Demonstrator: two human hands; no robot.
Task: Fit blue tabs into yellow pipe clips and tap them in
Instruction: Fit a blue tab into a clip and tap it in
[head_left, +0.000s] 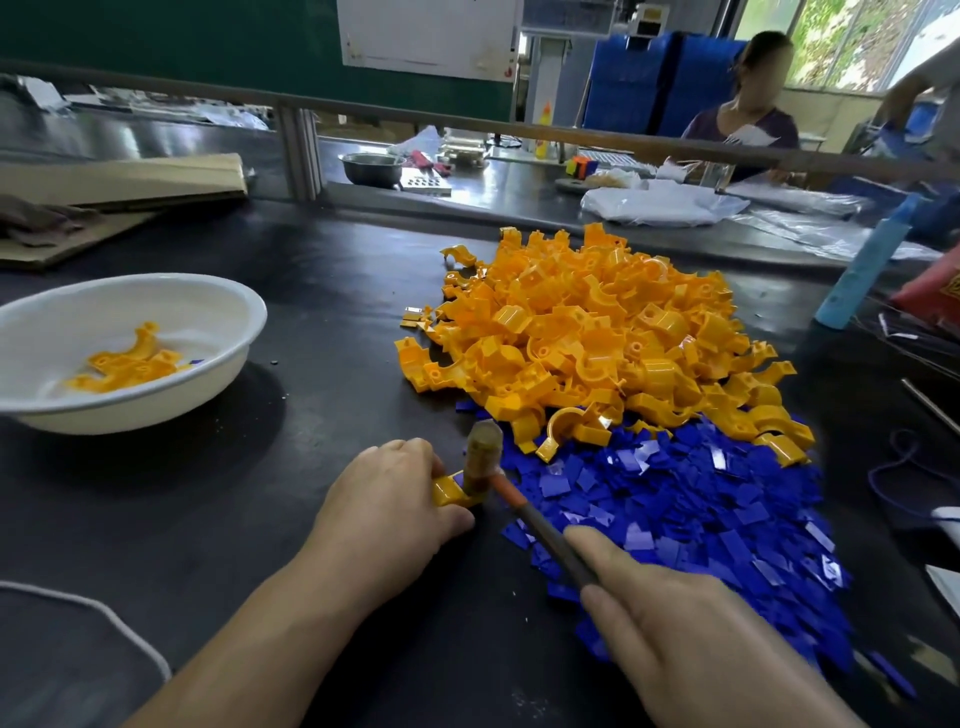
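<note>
My left hand (387, 506) holds a yellow pipe clip (448, 491) down on the black table, fingers curled over it. My right hand (691, 631) grips the handle of a small mallet (480, 462), whose blurred head stands right on the clip. A big heap of yellow clips (597, 332) lies behind, and a spread of blue tabs (691, 514) lies in front of it and under the mallet handle. Any tab in the held clip is hidden by the mallet head.
A white bowl (218, 306) with a few yellow clips stands at the left. Cardboard (119, 182) lies at the back left. A white cord (104, 618) runs along the near left. A light blue tube (862, 270) leans at the right. A person sits behind the rail.
</note>
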